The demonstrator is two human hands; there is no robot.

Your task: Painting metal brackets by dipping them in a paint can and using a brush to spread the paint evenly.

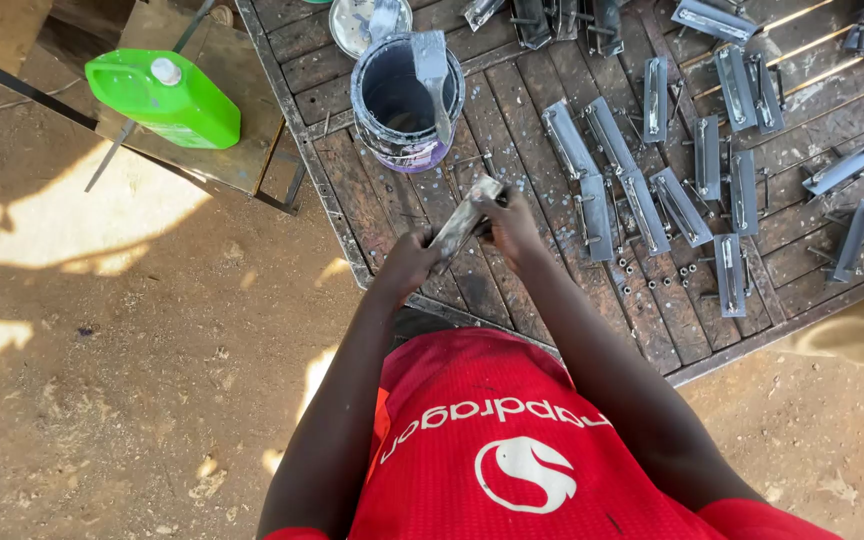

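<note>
While many grey metal brackets (652, 190) lie scattered over the right and far parts of the wooden slatted table (372, 200), a paint can (407, 100) stands just beyond the hands, with a paintbrush (434, 75) resting across its rim. Farther off lies the can's round lid (357, 22). To the far left a green plastic jug (164, 97) rests on its side on a flat board (242, 120), well apart from the hands.

Both arms reach forward from the red shirt (512, 450) and meet over the near left part of the table. The left hand (407, 262) has its fingers closed around the lower end of a grey metal piece (464, 218), and the right hand (510, 225) has its fingers closed on the upper part from the right. The piece is tilted, its upper end pointing toward the can, and it is held above the slats; whether it touches them I cannot tell.

The table's metal edge (342, 225) runs diagonally just left of the left hand, and beyond it lies bare dirt ground (132, 350). Between the hands and the nearest brackets there is a strip of bare slats with small bolts (642, 285) strewn near the right.
</note>
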